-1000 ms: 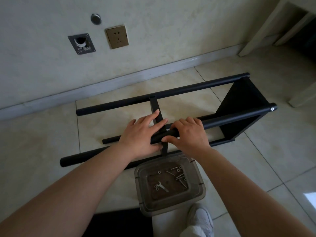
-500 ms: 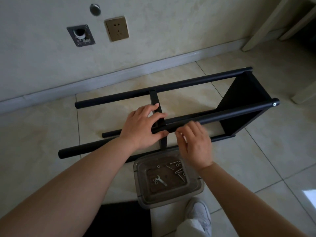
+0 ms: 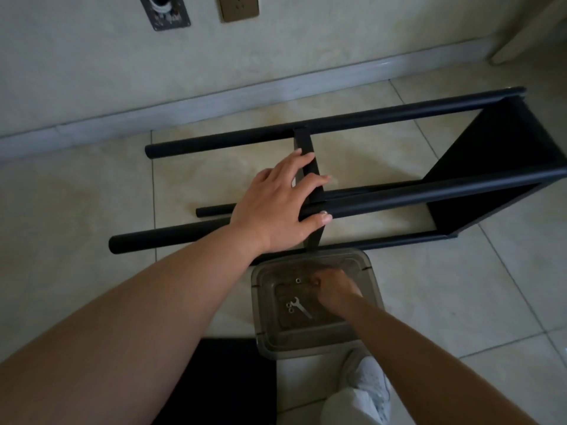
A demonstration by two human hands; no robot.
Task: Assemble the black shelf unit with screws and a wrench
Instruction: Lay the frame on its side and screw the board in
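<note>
Black shelf unit [image 3: 383,197]: lies on its side on the tiled floor [image 3: 92,194], near the wall. Tubular posts look rigid, smooth, probably light; best held at a post beside a crossbar. Left hand [image 3: 276,207] rests spread across post and crossbar. Right hand [image 3: 336,286] reaches into the clear tray [image 3: 372,302] beside the wrench [image 3: 299,307]; grip unclear.

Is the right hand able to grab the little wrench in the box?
Probably yes. The right hand is already down inside the open clear box, and the wrench lies bare on its bottom just beside the hand, with nothing over it.
</note>
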